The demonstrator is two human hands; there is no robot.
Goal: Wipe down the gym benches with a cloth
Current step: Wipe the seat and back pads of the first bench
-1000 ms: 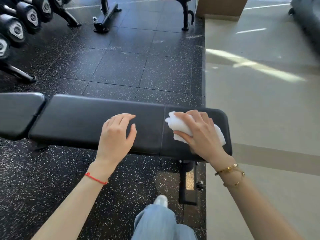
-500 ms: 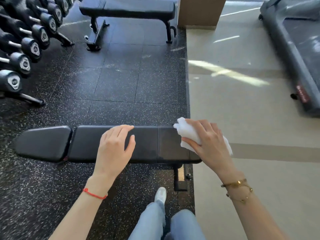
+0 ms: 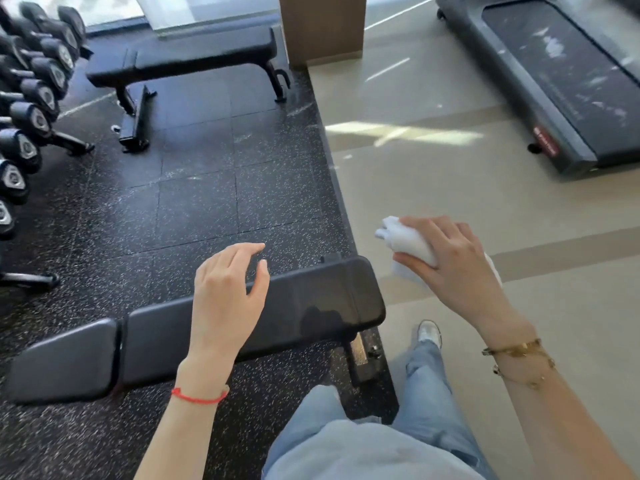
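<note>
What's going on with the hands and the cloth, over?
Right hand grips white cloth, off the near bench. Left hand open above the pad. Far bench ahead, floor between bare.

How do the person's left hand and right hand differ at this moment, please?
The right hand grips the white cloth; the left hand holds nothing, its fingers relaxed. In the picture the left hand lies over the near bench, while the right hand lies past the bench's end, over the pale floor. The left wrist wears a red string; the right wrist wears gold bracelets. Both show their backs to the camera.
</note>
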